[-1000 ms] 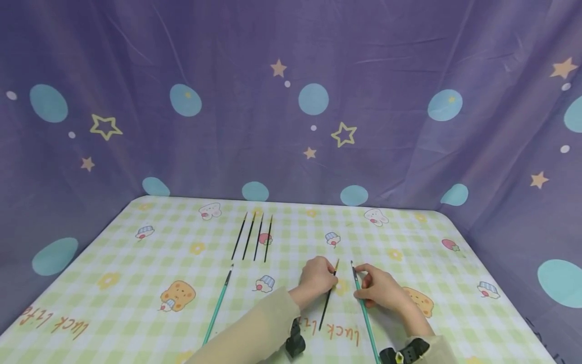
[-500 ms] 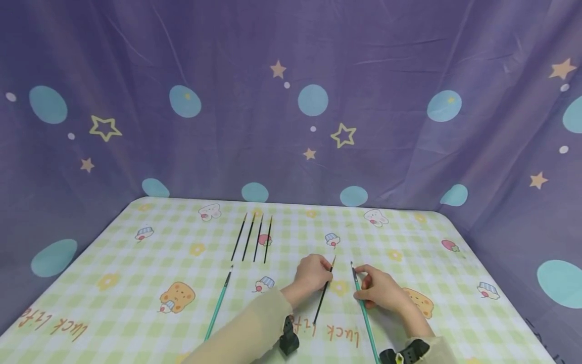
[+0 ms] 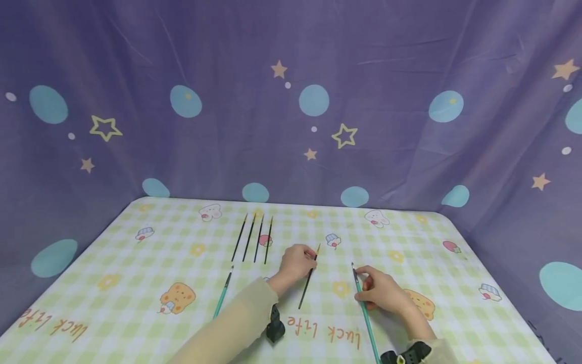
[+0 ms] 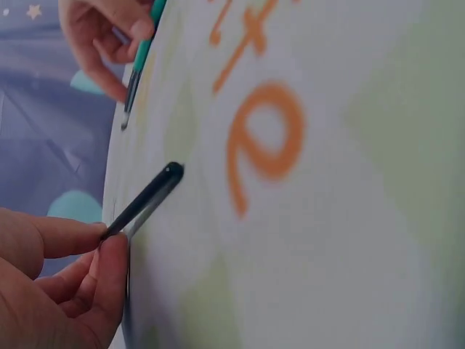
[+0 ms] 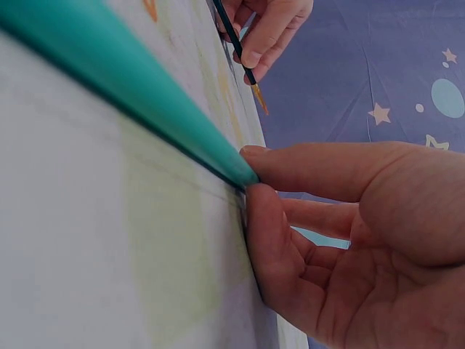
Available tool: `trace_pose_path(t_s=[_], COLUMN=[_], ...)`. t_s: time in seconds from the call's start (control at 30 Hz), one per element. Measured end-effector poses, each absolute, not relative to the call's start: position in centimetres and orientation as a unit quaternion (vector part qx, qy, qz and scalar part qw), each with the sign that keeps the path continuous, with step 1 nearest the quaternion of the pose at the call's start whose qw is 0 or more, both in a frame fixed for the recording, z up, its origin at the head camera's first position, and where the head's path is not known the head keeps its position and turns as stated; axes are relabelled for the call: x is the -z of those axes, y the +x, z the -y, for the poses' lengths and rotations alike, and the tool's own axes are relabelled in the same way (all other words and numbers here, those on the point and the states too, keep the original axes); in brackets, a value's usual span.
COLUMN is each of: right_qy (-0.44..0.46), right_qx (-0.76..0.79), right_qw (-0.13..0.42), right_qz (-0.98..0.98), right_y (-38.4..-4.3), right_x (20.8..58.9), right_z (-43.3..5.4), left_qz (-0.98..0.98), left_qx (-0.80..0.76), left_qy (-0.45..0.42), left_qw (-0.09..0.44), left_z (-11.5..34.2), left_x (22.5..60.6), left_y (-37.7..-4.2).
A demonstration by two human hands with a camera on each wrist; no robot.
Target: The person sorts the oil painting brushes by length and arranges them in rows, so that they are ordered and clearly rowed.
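Observation:
My left hand (image 3: 295, 263) pinches a thin black paintbrush (image 3: 305, 290) between thumb and fingers near its bristle end. The brush's tan tip points away from me. In the left wrist view, the rounded end of its black handle (image 4: 149, 195) hangs close over the tablecloth. To the right, my right hand (image 3: 384, 290) pinches a teal paintbrush (image 3: 369, 326) just below its dark ferrule, bristles pointing away. That teal handle (image 5: 138, 83) runs large across the right wrist view, along the cloth.
Several thin black paintbrushes (image 3: 267, 246) lie side by side at the back, left of centre. Another teal paintbrush (image 3: 221, 298) lies nearer on the left, partly behind my left sleeve (image 3: 232, 326). A checked tablecloth (image 3: 136, 273) covers the table; a purple curtain (image 3: 254, 151) hangs behind.
My left hand has moved left and farther from me, carrying the black paintbrush away from the teal one. My right hand has stayed in place on the teal paintbrush.

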State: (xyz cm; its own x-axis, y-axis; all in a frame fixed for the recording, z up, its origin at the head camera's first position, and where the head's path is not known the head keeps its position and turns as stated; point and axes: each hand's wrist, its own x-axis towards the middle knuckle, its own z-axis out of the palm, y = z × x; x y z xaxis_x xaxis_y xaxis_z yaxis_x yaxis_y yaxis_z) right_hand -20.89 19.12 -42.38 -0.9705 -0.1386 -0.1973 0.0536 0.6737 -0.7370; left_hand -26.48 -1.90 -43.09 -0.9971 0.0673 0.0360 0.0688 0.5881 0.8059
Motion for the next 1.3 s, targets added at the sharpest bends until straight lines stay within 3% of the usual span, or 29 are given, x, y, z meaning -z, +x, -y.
trace_pose_path(t_s=[0.9, 1.3], right_qy=[-0.016, -0.013], right_qx=[0.394, 0.387], right_qw=[0.118, 0.119], right_qz=[-0.912, -0.914], right_y=[-20.7, -20.9], right_x=[42.2, 42.2], right_z=[-19.3, -18.9], left_qz=[0.904, 0.914], left_qx=[0.424, 0.386], left_qy=[0.042, 0.068], left_qw=[0.045, 0.108], left_z=[6.1, 7.9], left_x=[42.0, 42.1], left_y=[-31.8, -33.6])
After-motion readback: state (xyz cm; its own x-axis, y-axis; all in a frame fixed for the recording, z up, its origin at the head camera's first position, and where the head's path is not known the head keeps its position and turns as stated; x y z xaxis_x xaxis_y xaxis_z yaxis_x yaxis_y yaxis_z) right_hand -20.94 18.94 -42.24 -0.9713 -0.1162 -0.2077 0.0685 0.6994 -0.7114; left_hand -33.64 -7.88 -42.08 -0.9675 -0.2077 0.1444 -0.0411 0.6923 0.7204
